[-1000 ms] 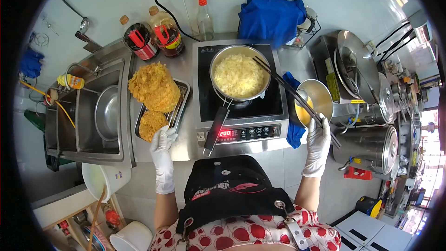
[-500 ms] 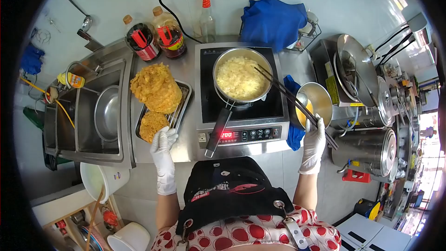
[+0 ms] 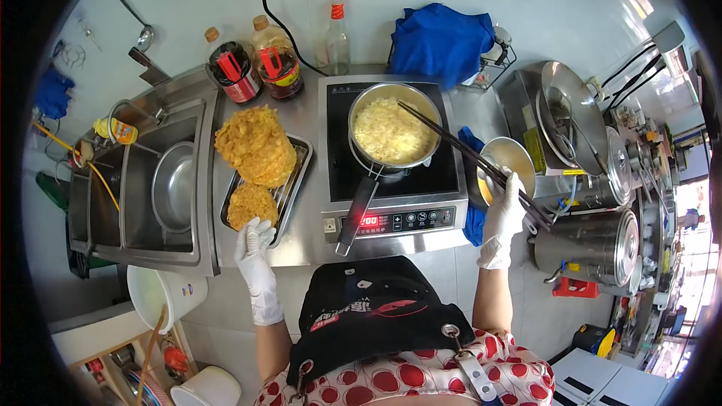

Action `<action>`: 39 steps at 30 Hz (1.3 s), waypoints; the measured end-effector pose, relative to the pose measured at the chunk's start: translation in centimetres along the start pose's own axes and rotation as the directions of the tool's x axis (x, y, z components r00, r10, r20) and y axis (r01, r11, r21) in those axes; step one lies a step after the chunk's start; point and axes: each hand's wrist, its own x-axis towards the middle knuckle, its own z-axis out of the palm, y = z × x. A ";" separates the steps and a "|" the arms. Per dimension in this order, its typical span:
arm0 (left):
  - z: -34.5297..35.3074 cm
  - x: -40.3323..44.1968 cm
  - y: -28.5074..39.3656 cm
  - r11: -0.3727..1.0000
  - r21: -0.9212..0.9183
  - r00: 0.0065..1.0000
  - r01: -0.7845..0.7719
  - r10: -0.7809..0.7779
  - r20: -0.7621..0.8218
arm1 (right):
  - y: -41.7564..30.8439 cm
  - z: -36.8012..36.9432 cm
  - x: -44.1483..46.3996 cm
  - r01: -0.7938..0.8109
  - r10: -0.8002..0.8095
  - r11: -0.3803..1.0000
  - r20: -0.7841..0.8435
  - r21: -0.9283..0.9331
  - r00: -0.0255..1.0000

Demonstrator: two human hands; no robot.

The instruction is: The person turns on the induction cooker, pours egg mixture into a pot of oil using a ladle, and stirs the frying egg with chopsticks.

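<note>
My gloved right hand (image 3: 504, 218) grips a pair of long dark chopsticks (image 3: 466, 149). Their tips are over the saucepan (image 3: 353, 135), where a pale yellow, foamy mass (image 3: 395, 130) cooks. That pan stands on an induction cooker (image 3: 342, 173), its black handle (image 3: 357, 214) toward me. Below the right hand and chopsticks is a metal bowl (image 3: 519, 154) with yellow liquid. My gloved left hand (image 3: 257, 256), fingers apart, is at the near edge of a rack tray (image 3: 295, 184), close to a small fried golden cake (image 3: 252, 207). A larger golden fried piece (image 3: 256, 145) lies behind it.
Two sauce bottles (image 3: 278, 68) and a glass bottle (image 3: 338, 45) stand by the wall. Left is a sink (image 3: 135, 203) holding a metal basin (image 3: 174, 188). Blue cloth (image 3: 440, 41) covers a wire rack. A wok (image 3: 575, 98) and a large steel pot (image 3: 587, 248) are on the right.
The chopstick tips have moved left and slightly up over the pan, and my right hand has risen a little. My left hand has shifted slightly left and down.
</note>
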 end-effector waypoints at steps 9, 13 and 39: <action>-0.7 -0.2 -0.3 1.000 -0.024 0.998 0.013 -0.015 -0.058 | 0.6 2.7 -0.3 0.042 -0.043 0.999 -0.036 -0.019 0.998; -1.0 -0.3 -0.5 1.000 -0.002 0.998 -0.001 0.001 -0.055 | 0.8 3.0 -0.2 0.041 -0.041 0.999 -0.020 -0.021 0.999; -0.5 -0.2 -0.3 1.000 0.006 1.000 0.008 -0.008 -0.026 | 0.3 3.0 -0.6 0.020 -0.022 0.997 -0.025 -0.078 0.999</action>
